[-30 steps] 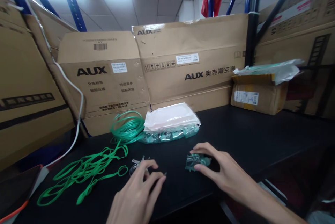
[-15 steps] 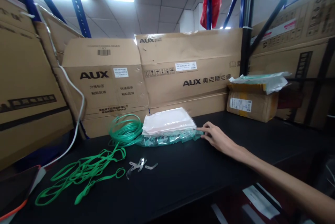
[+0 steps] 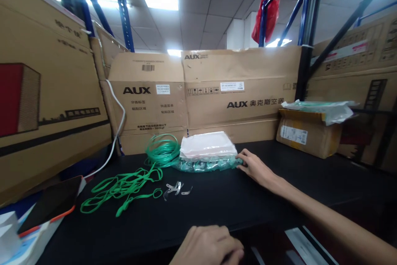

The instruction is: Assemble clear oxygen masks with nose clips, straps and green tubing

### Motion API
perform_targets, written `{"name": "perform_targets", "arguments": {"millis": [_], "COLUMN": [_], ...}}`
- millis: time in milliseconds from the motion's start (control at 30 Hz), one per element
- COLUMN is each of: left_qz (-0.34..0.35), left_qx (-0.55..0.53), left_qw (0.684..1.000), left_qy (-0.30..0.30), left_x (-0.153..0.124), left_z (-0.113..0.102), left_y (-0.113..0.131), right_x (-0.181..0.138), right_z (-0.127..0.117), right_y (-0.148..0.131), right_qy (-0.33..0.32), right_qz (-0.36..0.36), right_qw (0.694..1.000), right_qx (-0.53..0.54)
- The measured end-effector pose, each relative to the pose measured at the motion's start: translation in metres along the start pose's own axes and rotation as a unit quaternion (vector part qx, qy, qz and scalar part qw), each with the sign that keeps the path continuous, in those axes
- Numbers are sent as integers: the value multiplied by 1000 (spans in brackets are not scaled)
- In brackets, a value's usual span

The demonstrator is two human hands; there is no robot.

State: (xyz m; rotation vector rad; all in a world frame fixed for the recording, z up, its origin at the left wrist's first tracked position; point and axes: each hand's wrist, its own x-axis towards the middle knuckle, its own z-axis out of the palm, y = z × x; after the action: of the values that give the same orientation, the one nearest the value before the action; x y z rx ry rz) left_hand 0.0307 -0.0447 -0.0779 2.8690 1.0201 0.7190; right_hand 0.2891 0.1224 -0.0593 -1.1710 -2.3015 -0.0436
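My right hand (image 3: 254,169) reaches to the right end of a stack of white sheet-like packets (image 3: 207,145). Its thumb and fingers pinch the edge of the clear green plastic packaging (image 3: 206,164) under them. My left hand (image 3: 208,245) is low at the front edge of the black table, fingers curled in and nothing visible in them. Left of the stack lies a coil of green tubing (image 3: 163,151). A tangle of green elastic cord (image 3: 124,188) is in front of the coil, and several small, bent metal strips (image 3: 178,187) lie to its right.
Cardboard panels (image 3: 248,66) stand along the back of the black table (image 3: 217,199). At right, a small carton (image 3: 307,134) bears plastic-wrapped packets (image 3: 322,108). A phone with an orange edge (image 3: 52,201) lies at left, near a white cable (image 3: 119,132).
My left hand has come into view at the bottom. The right hand stays at the stack's right end, its fingers drawn closer together. The view has shifted left.
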Motion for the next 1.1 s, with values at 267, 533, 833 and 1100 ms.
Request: {"name": "perform_targets", "arguments": {"millis": [267, 533, 833, 1100], "left_qz": [-117, -143, -115, -157], "left_qx": [22, 94, 128, 159], "left_qw": [992, 985, 985, 975], "left_qy": [48, 36, 3, -7], "left_x": [63, 132, 127, 132], "left_z": [-35, -6, -5, -7], "left_y": [-23, -68, -82, -67], "right_x": [1, 8, 19, 26], "right_z": [-9, -8, 4, 8], "right_y": [5, 7, 15, 5], "right_qy": [-17, -36, -9, -18], "right_qz": [-14, -19, 7, 7], "right_qw": [1000, 999, 999, 1000], "right_qx": [0, 30, 35, 16]}}
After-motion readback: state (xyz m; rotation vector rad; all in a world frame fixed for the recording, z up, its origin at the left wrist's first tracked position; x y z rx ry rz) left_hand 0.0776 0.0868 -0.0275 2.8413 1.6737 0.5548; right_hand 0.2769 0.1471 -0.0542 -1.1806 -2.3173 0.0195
